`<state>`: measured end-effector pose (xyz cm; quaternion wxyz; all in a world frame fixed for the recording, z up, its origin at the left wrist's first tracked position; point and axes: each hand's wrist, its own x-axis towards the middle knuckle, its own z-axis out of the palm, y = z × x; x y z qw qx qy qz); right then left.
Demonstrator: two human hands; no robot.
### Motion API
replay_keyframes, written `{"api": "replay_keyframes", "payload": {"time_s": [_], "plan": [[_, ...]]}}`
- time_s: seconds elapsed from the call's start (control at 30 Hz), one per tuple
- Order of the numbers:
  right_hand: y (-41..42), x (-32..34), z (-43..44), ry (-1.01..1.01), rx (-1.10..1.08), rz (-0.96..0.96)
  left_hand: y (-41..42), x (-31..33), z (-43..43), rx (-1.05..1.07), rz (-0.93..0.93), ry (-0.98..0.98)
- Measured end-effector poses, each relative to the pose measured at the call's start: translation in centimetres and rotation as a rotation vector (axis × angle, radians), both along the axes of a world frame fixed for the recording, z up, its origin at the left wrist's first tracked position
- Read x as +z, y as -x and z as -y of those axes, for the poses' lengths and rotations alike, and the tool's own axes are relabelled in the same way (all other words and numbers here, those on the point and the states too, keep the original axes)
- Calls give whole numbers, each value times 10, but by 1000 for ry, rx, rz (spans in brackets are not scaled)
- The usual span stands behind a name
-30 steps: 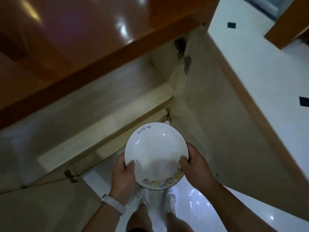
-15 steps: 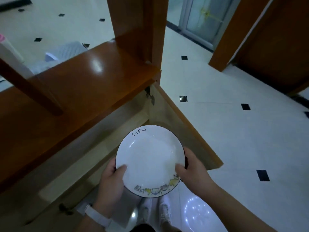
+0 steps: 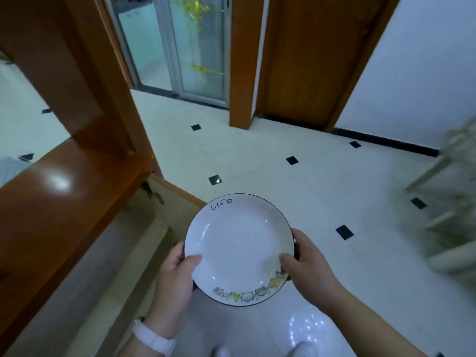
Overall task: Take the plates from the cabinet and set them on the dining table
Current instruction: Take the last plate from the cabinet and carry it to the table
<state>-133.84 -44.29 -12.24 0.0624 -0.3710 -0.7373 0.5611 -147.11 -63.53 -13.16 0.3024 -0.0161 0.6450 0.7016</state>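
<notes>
A white plate [image 3: 237,243] with a dark rim, the word "Life" and small cartoon cats along its near edge, is held level in front of me at waist height. My left hand [image 3: 175,284] grips its left edge, thumb on top. My right hand [image 3: 309,264] grips its right edge the same way. The brown wooden cabinet [image 3: 61,202] stands to my left, with its pale inner door [image 3: 177,202] swung open beside the plate. No dining table is clearly in view.
White floor tiles [image 3: 270,161] with small black squares stretch ahead. A glass sliding door [image 3: 190,47] and a wooden door [image 3: 309,60] lie at the back. Blurred pale wooden furniture legs [image 3: 443,202] show at the right edge.
My view has lifted and turned right, away from the cabinet interior toward the open floor. Both hands keep the same hold on the plate.
</notes>
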Motion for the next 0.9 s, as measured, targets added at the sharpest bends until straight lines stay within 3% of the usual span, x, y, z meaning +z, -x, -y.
{"api": "replay_keyframes", "payload": {"time_s": [0.27,0.6,0.9], "plan": [[-107,11,-77,14,-239,-79,-68,26,-117,-228,-61,4],[-314,13,-215,-2,-589,-151,-239,37,-318,-582,-109,3],[-479,30,-284,-51,-899,-229,-386,49,-458,-903,-106,-47]]}}
